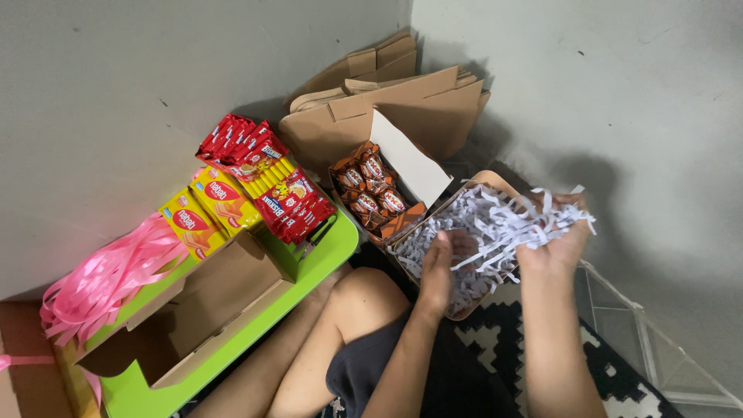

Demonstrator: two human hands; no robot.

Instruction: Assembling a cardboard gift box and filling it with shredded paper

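White shredded paper (495, 224) fills the open cardboard box (464, 310) in front of the knees, between both hands. Left hand (439, 267) sits on the near side of the pile, fingers (449, 241) held together and pressed edge-on into the shreds. Right hand (561, 236) is raised over the box's right rim, palm up, fingers loosely curled around a clump that spills past the fingertips toward the wall.

To do this bit well, my read: keep the clump over the box so strays land inside, not on the patterned rug (495, 340). Fluff, don't compress; spread evenly to the corners. Use the left hand as a dam on the near edge.

Nearby: smaller box of orange-wrapped snacks (370, 193) touching the paper box's far-left side, flat cardboard blanks (387, 101) leaning in the corner behind. Green bench (325, 255) to the left carries red snack packs (271, 178), yellow wafer boxes (205, 209), an empty brown box (209, 310) and pink ribbon (108, 279).
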